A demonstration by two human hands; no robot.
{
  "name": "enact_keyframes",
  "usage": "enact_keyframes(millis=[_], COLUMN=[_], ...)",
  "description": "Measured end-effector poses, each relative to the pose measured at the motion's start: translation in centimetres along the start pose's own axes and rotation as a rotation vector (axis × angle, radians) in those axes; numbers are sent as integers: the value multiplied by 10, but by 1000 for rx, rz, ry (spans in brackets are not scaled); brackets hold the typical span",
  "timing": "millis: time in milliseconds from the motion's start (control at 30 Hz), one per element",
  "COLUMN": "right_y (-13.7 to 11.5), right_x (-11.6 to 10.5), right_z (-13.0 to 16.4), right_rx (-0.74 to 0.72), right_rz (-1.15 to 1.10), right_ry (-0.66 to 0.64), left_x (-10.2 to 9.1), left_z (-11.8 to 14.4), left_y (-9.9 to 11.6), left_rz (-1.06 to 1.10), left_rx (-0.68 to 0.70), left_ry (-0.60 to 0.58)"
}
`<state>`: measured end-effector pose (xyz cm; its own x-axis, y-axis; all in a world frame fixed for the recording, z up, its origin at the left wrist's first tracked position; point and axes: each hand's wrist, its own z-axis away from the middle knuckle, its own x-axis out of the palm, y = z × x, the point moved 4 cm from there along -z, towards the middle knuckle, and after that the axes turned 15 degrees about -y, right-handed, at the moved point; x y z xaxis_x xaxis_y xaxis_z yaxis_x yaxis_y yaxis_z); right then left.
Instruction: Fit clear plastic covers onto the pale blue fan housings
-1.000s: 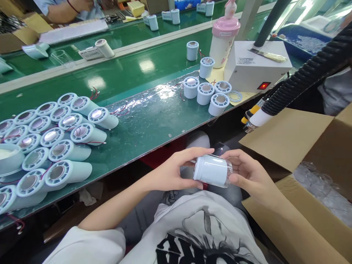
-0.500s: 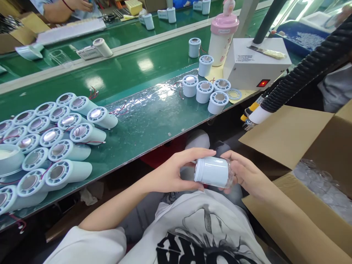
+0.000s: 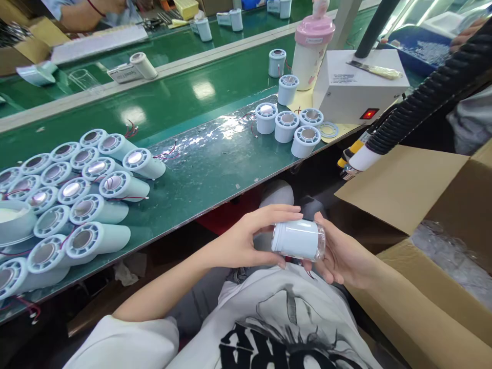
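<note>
Over my lap, a light blue cylinder housing lies on its side inside a clear plastic sleeve. My left hand curves round its left end, thumb and fingers on opposite sides. At the clear right end, my right hand cups the piece, its thumb above and its looser fingers below. A short bit of wire shows beneath the cylinder near those fingers. Similar blue housings with round metal discs and red wires lie grouped on the bench to the left. Several more housings stand upright farther right.
The green bench runs in front of me. A pink-lidded cup and a white box with a lit red switch stand at its right. A black ribbed hose hangs above an open carton of clear plastic parts. A co-worker's arm is across the belt.
My right hand has loosened from around the clear end, its fingers now lower and more spread. My left hand keeps nearly the same hold. The view has shifted slightly.
</note>
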<state>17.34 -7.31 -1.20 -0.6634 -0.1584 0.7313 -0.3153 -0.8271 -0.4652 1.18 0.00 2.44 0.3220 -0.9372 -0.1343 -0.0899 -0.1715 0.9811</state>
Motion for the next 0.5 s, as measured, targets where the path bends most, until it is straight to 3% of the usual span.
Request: enact_keyframes(millis=[67,133,200,300,367,433,500], right_y=[3,3,-3,-17,-17,-16,-15], right_x=[-1,-4,-10,-8,-1,0,-5], right_z=[-1,-2,1,18,27,29,26], right_rx=[29,-30,-245,-724,-910,-901,-778], right_rz=[16,134,384,973,1310,1363,1120], right_ry=[-28,-31,46,185,182,148,108], left_x=[2,3,4,3,3,3,2], left_z=[0,0,1,4,5,4,3], left_y=[0,1,1,0,-1,-1,2], left_rz=[-2,7,41,139,196,205,167], left_rx=[-14,-56,-124,-218,-263,-270,-235], left_ry=[12,30,51,71,54,23,-4])
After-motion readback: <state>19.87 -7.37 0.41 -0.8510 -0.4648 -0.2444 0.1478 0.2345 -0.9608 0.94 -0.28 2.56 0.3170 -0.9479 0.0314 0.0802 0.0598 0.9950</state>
